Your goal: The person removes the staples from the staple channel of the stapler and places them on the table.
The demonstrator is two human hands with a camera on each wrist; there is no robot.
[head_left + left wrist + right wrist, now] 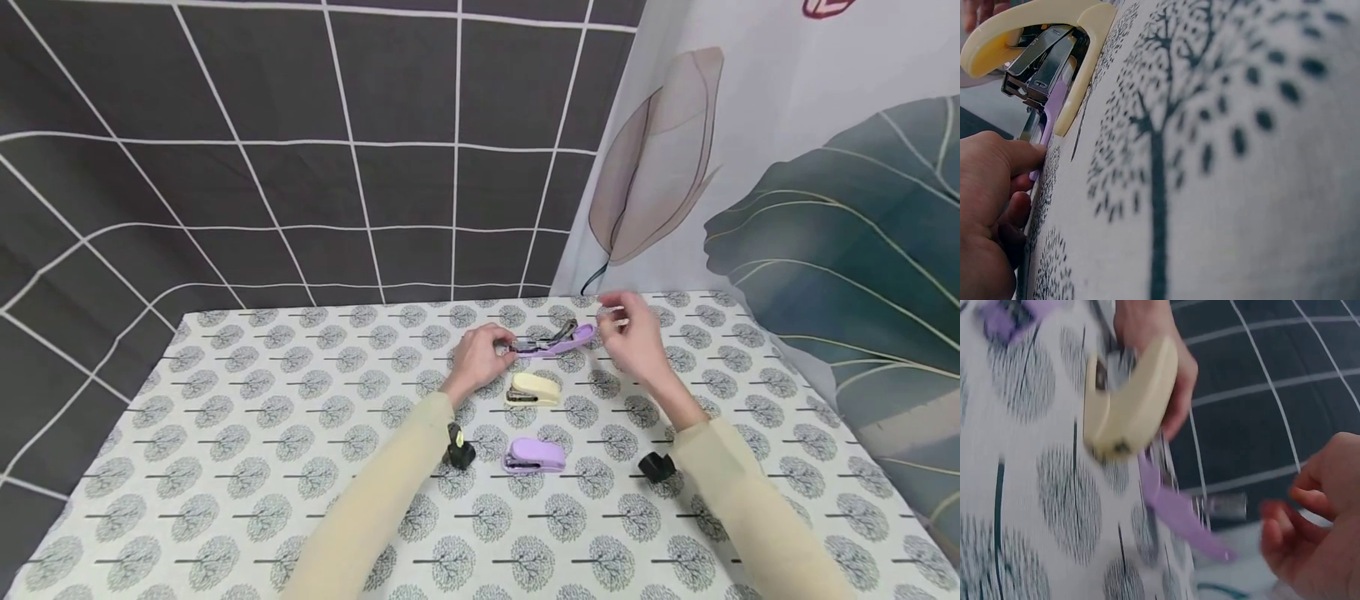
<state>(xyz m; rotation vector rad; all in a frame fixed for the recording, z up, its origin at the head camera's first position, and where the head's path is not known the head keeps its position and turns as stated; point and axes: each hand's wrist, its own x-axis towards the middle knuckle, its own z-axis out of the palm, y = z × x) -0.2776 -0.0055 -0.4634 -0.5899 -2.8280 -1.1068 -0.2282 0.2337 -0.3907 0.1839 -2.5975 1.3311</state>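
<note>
An opened purple stapler lies at the back of the table, its lid swung back to the right and its metal magazine raised at a slant. My left hand pinches the stapler's left end between thumb and fingers. Just right of its other end is my right hand, fingers loosely bent and apart from the stapler. In the right wrist view, nothing shows in the right hand. A cream stapler sits in front of the opened one; in the left wrist view, this cream stapler partly covers it.
A second purple stapler, closed, lies nearer the front. The tree-patterned cloth covers the table. Behind it hangs a dark curtain with a white grid, and a leaf-print curtain is on the right.
</note>
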